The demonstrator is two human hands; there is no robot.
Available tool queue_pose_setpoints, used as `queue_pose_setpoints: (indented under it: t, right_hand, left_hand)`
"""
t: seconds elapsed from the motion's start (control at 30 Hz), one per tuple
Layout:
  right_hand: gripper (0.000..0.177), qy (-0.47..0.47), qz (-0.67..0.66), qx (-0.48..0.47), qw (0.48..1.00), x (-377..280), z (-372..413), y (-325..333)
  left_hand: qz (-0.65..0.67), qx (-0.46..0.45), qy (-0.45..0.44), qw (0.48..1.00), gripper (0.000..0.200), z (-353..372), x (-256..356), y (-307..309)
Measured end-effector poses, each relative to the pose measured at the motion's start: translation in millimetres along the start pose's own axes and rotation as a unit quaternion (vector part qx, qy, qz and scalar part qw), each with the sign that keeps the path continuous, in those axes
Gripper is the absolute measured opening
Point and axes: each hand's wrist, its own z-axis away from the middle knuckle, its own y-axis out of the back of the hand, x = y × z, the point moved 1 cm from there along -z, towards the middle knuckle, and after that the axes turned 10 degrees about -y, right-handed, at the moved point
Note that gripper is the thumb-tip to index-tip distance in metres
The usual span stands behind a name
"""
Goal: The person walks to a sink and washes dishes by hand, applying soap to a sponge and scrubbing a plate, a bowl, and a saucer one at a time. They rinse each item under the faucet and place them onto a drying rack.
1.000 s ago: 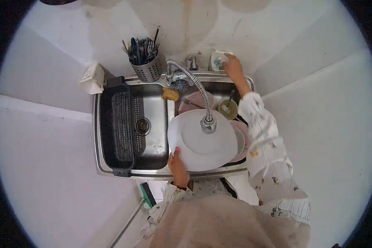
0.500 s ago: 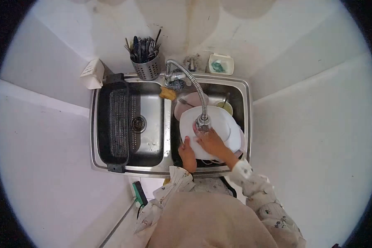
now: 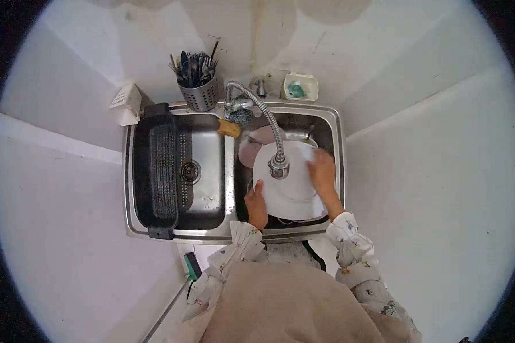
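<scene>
A white plate (image 3: 289,197) is tilted over the right sink basin, beneath the faucet head (image 3: 279,167). My left hand (image 3: 257,207) grips its left edge, thumb on the upper face and the other fingers hidden. At the plate's right side is my right hand (image 3: 323,174), touching or very close to the surface; motion smears its fingers. Behind the plate, pinkish dishes (image 3: 250,153) lie in the basin, partly covered. The faucet's flexible metal neck (image 3: 264,107) arches over them.
A black ribbed tray (image 3: 165,171) stands in the left basin (image 3: 210,197). On the divider lies a yellow sponge (image 3: 229,128), near a dark scrubber (image 3: 241,117). Along the back are a cutlery holder (image 3: 200,96) and a white tub (image 3: 301,87). A green-headed brush (image 3: 192,266) is below left.
My right hand has moved from under the faucet to the plate's right side. The plate has turned and shifted slightly in my left hand, which keeps its grip.
</scene>
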Motion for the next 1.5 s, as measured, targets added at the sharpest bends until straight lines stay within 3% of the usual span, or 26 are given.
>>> queue_pose_setpoints:
  t: [0.07,0.1,0.13,0.17,0.2,0.23,0.3,0.37,0.4,0.43,0.47,0.5,0.57,0.6,0.63,0.67,0.7,0.73,0.8,0.83,0.9,1.03,1.1,1.23,1.3,1.5]
  right_hand:
    - [0.051,-0.141,0.041,0.007,0.989,22.7,1.9,17.5]
    - [0.051,-0.147,0.042,0.009,0.988,35.5,6.1,15.9]
    - [0.051,-0.281,-0.152,-0.05,0.946,48.6,9.1,13.4]
    - [0.052,-0.395,-0.338,-0.105,0.848,60.3,11.9,10.1]
    - [0.045,-0.416,-0.457,-0.123,0.776,60.6,14.8,18.5]
    - [0.045,-0.416,-0.458,-0.119,0.776,60.2,19.1,28.2]
    - [0.043,-0.376,-0.64,-0.19,0.643,54.3,32.6,42.5]
    - [0.04,-0.369,-0.662,-0.175,0.628,43.0,40.2,49.0]
    - [0.036,-0.362,-0.681,-0.165,0.615,35.5,42.2,53.0]
    - [0.036,-0.363,-0.681,-0.164,0.615,24.6,45.4,59.7]
    - [0.031,-0.369,-0.667,-0.145,0.631,13.1,48.9,66.6]
    - [0.026,-0.374,-0.653,-0.125,0.647,6.1,50.3,69.1]
    - [0.023,-0.387,-0.628,-0.109,0.666,1.3,51.5,65.8]
    - [0.02,-0.399,-0.602,-0.096,0.685,0.2,52.0,64.9]
    - [0.02,-0.399,-0.603,-0.096,0.684,-0.4,50.3,64.6]
    - [0.018,-0.36,-0.582,-0.057,0.727,-0.9,46.2,65.1]
    - [0.017,-0.319,-0.558,-0.019,0.766,-0.8,42.1,65.4]
    - [0.017,-0.318,-0.559,-0.019,0.766,-4.8,38.8,74.1]
    - [0.018,-0.22,-0.396,0.008,0.891,-14.2,34.9,107.1]
    - [0.018,-0.221,-0.396,0.008,0.891,-25.0,33.3,124.1]
    - [0.02,-0.149,-0.111,0.007,0.983,-48.8,32.4,155.8]
    - [0.023,-0.08,0.028,-0.007,0.996,-69.4,46.0,174.9]
    - [0.025,-0.064,0.037,-0.071,0.995,-79.9,57.9,181.2]
    - [0.023,-0.022,-0.005,-0.075,0.997,-89.1,79.6,181.5]
    - [0.018,-0.028,-0.038,-0.062,0.997,-91.6,84.0,185.8]
    - [0.029,0.02,0.039,-0.051,0.998,-77.4,108.3,207.9]
  left_hand:
    - [0.008,-0.019,0.006,1.0,0.033,-12.8,-13.9,3.7]
    - [0.006,-0.024,0.01,1.0,0.033,-18.3,-21.0,7.9]
    - [0.007,-0.045,-0.007,0.999,0.035,-25.1,-24.7,9.6]
    - [0.009,-0.066,-0.025,0.997,0.037,-31.5,-28.5,10.4]
    - [0.009,-0.069,-0.024,0.997,0.037,-34.4,-26.0,8.6]
    - [0.046,-0.075,-0.004,0.996,0.039,-38.0,-22.3,6.0]
    - [0.076,-0.085,0.017,0.993,0.041,-50.7,-13.6,6.4]
    - [-0.203,-0.098,-0.027,0.974,0.044,-69.3,-7.8,10.2]
    - [-0.204,-0.1,-0.027,0.973,0.044,-77.1,-10.2,10.8]
    - [-0.259,-0.104,-0.083,0.957,0.041,-83.3,-12.5,11.5]
    - [-0.312,-0.108,-0.138,0.934,0.038,-87.5,-15.7,12.2]
    - [-0.313,-0.11,-0.138,0.933,0.038,-84.6,-11.4,8.5]
    - [-0.4,-0.174,-0.286,0.853,0.032,-68.7,4.8,-5.1]
    - [-0.401,-0.176,-0.285,0.853,0.032,-74.2,-15.1,-2.3]
    - [-0.43,-0.192,-0.353,0.809,0.03,-86.6,-49.9,5.1]
    - [-0.455,-0.206,-0.419,0.758,0.03,-91.8,-69.6,10.3]
    - [-0.445,-0.225,-0.39,0.774,0.03,-83.5,-71.6,9.0]
    - [-0.421,-0.246,-0.32,0.813,0.031,-72.8,-67.0,6.6]
    - [-0.361,-0.266,-0.18,0.875,0.032,-49.0,-59.8,2.4]
    - [-0.329,-0.269,-0.119,0.897,0.032,-39.3,-57.3,2.0]
    - [-0.271,-0.263,-0.015,0.926,0.033,-23.8,-51.1,2.7]
    - [-0.218,-0.251,0.071,0.941,0.035,-10.3,-32.1,3.6]
    - [-0.111,-0.23,0.195,0.947,0.045,-3.8,-17.1,5.7]
    - [-0.028,-0.299,0.173,0.938,0.059,16.2,19.4,6.0]
    - [0.042,-0.314,0.245,0.916,0.061,9.5,16.0,6.6]
    - [0.088,-0.298,0.299,0.902,0.068,14.0,34.5,8.3]
